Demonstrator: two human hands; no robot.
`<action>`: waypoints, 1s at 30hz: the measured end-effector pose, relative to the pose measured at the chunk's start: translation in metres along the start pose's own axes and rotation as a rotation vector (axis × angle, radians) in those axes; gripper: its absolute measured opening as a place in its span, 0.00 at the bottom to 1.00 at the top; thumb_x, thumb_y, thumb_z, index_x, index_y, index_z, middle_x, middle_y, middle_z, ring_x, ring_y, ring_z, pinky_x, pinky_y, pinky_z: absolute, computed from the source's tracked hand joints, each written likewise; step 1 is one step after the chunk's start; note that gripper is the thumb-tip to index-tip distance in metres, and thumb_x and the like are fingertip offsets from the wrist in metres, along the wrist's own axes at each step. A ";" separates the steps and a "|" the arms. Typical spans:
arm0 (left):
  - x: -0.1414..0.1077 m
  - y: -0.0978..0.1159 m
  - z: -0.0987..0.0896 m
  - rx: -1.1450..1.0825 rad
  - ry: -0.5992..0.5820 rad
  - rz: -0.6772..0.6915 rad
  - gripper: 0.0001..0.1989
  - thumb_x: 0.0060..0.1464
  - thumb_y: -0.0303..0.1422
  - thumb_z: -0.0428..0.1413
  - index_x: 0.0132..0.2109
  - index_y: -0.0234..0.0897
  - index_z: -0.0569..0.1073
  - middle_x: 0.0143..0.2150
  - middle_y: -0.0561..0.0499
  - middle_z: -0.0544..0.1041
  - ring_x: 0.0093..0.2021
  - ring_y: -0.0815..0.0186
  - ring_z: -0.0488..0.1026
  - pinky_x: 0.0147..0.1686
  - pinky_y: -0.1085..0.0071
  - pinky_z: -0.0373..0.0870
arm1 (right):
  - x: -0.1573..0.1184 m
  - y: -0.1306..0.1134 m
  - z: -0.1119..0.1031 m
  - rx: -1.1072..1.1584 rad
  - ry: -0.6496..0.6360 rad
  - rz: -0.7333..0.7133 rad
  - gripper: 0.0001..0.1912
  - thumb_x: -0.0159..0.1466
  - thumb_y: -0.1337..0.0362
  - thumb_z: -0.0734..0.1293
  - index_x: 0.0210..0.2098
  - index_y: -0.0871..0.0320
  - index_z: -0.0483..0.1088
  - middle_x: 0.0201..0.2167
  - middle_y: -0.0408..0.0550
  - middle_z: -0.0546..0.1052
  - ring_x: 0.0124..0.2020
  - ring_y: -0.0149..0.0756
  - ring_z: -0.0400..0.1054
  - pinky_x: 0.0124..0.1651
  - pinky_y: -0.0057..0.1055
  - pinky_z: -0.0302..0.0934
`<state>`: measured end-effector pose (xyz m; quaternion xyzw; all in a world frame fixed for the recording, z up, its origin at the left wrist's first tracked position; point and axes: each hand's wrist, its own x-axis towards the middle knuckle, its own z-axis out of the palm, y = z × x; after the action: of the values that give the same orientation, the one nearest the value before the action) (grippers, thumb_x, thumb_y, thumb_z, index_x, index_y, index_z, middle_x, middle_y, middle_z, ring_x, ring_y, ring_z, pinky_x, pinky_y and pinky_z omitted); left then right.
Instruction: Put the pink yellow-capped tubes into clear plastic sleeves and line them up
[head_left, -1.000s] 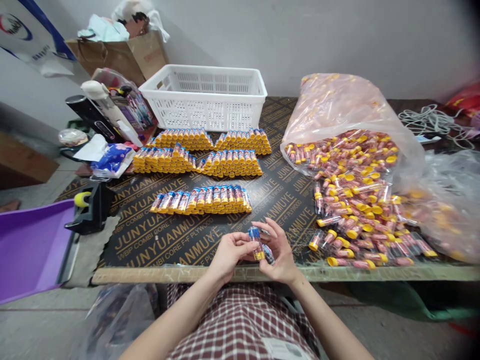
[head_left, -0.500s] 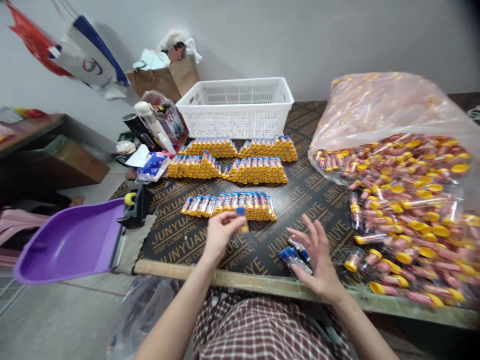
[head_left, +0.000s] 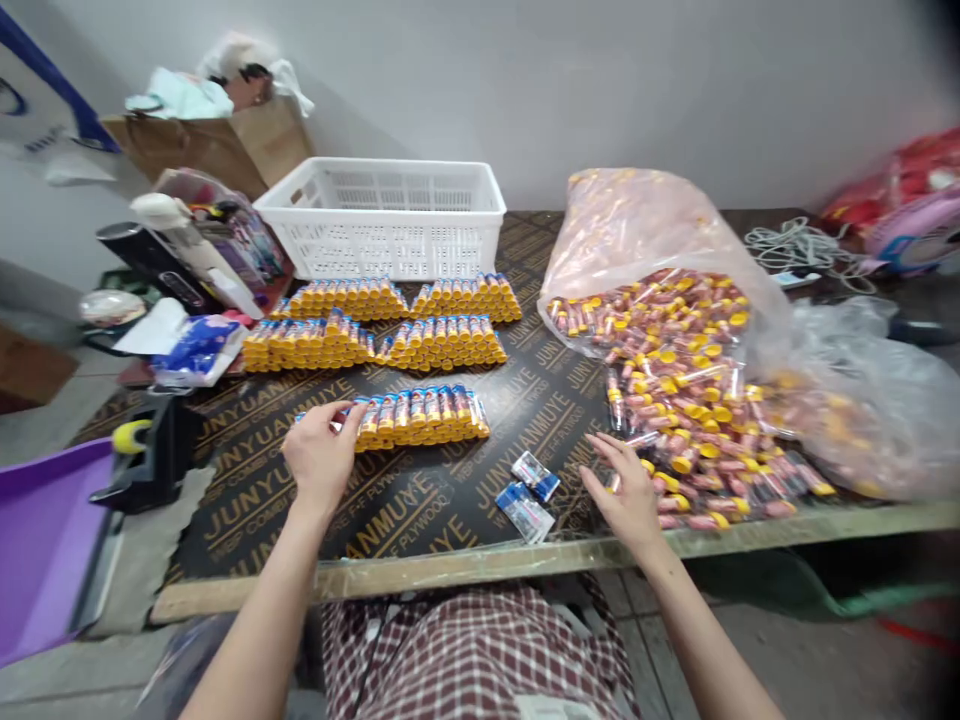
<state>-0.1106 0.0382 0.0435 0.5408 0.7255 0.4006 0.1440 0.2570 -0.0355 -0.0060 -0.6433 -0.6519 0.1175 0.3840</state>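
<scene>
My left hand (head_left: 321, 452) is at the left end of the front row of small tubes (head_left: 420, 415), which have blue printed wraps and yellow caps. Its fingers are curled around a tube there, mostly hidden by the hand. My right hand (head_left: 626, 492) has its fingers apart with nothing in them, beside the left edge of a heap of pink tubes with yellow caps (head_left: 686, 400). Between the hands, near the table's front edge, lie some blue-and-clear printed wrappers (head_left: 525, 512).
Stacked wrapped tubes (head_left: 450, 342) stand in front of a white plastic basket (head_left: 382, 240). Pink tubes spill from a large clear bag (head_left: 637, 220). A black tape dispenser (head_left: 161, 450), a purple dustpan (head_left: 52, 530) and bottles (head_left: 161, 265) are at the left. A white cable (head_left: 799, 245) lies at the back right.
The view has swung right. My left hand has carried a tube left to the end of the front row. My right hand has moved off the wrappers toward the heap.
</scene>
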 end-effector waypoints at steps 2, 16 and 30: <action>-0.025 0.011 0.017 -0.040 -0.080 0.069 0.12 0.51 0.42 0.54 0.35 0.40 0.76 0.33 0.47 0.77 0.33 0.62 0.70 0.36 0.69 0.62 | -0.001 0.018 -0.011 -0.247 0.063 0.060 0.18 0.61 0.57 0.61 0.47 0.58 0.69 0.40 0.53 0.72 0.43 0.44 0.66 0.46 0.42 0.61; -0.124 0.043 0.112 0.149 -0.746 0.216 0.06 0.49 0.34 0.58 0.28 0.38 0.72 0.30 0.50 0.74 0.32 0.64 0.70 0.31 0.71 0.56 | -0.014 0.019 -0.017 -0.877 -0.256 0.082 0.20 0.59 0.60 0.62 0.49 0.60 0.66 0.36 0.55 0.75 0.40 0.49 0.64 0.38 0.38 0.50; -0.128 0.040 0.104 -0.005 -0.637 0.204 0.04 0.47 0.28 0.56 0.27 0.38 0.68 0.25 0.55 0.71 0.27 0.69 0.67 0.29 0.74 0.56 | -0.006 -0.025 0.004 0.226 0.098 0.214 0.11 0.59 0.60 0.64 0.40 0.57 0.70 0.37 0.49 0.70 0.31 0.33 0.66 0.32 0.31 0.65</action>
<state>0.0309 -0.0290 -0.0219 0.7083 0.5852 0.2255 0.3241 0.2350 -0.0428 0.0056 -0.6666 -0.5429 0.1986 0.4706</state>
